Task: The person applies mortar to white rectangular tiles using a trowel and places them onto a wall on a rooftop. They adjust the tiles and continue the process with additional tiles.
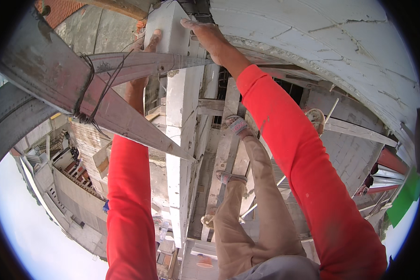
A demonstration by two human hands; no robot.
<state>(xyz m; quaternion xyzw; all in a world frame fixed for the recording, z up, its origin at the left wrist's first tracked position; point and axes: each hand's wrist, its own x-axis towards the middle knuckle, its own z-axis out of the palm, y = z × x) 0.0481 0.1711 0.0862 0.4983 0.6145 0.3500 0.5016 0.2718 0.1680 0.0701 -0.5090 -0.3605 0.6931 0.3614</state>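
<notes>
Both my arms, in red sleeves, reach forward to a pale white building block (173,29) at the far end of a narrow white block wall (176,116). My left hand (148,44) presses its fingers on the block's left side; a metal beam crosses in front of that wrist. My right hand (207,36) grips the block's right side, a finger lying on its near upper edge. The block's far end and part of its underside are hidden, so I cannot tell whether it rests on the wall.
Grey metal beams (46,60), tied with dark wire (95,88), cross close at the left. My sandalled feet (231,177) stand on wooden planks (221,154) high above the ground. A large pale block wall (312,28) rises at the right. Rooftops (74,186) lie far below left.
</notes>
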